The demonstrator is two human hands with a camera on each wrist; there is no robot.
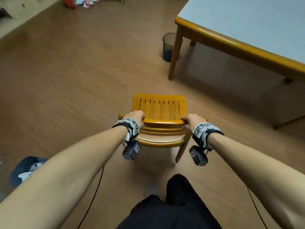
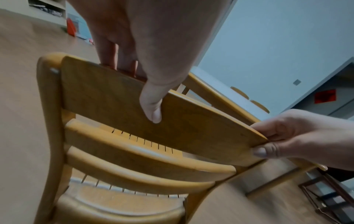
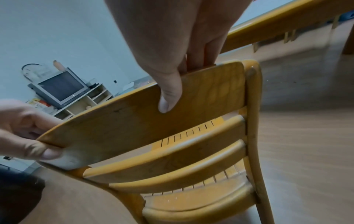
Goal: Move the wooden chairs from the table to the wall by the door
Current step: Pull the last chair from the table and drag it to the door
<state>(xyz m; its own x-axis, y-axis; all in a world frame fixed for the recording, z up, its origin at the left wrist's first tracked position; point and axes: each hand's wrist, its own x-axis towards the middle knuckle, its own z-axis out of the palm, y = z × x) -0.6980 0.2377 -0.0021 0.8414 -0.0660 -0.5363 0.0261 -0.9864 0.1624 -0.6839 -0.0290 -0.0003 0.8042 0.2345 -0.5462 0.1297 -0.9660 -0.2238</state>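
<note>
Left hand: the left hand grips the left end of the chair's top back rail, fingers curled over the upper edge, thumb flat against the rear face.
Right hand: the right hand grips the right end of the same rail, fingers over the top, thumb on the rear face.
Chair: the wooden chair is directly in front of the person, its back toward them and its slatted seat facing away. Whether its legs touch the floor cannot be told.
Tabletop: pale tabletop with a wooden rim, ahead and to the right, apart from the chair.
Bin: dark mesh waste bin on the floor beside the nearest table leg.
Floor: brown wood-pattern floor.
</note>
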